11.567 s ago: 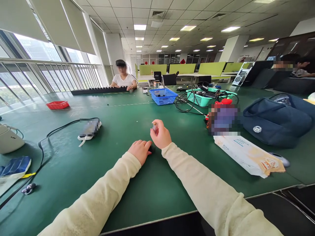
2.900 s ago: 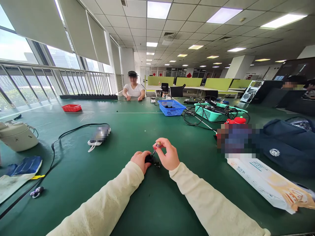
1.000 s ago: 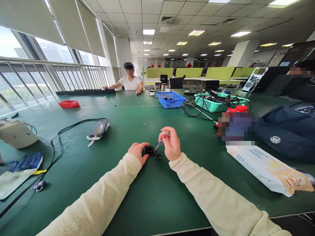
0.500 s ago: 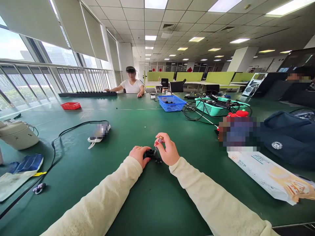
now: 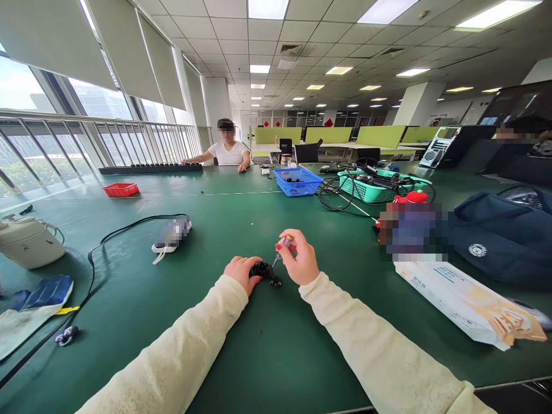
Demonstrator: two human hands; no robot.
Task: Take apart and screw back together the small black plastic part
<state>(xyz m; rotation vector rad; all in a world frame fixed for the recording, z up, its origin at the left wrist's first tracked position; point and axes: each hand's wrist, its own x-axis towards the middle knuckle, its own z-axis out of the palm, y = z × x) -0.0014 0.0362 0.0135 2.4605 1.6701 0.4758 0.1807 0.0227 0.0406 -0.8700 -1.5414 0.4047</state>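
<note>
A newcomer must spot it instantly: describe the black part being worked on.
On the green table, follow the left cream sleeve to the left hand. It grips the black part; unlike the slim tool in the right hand, this is dark and chunky.

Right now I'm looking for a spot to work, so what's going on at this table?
The person's left grip holds a small black part at the green table. The right grip has what looks like a screwdriver, slanted down toward the part; whether its tip touches is too small to tell. Across the table, another person has one arm out beside a long black rack.
</note>
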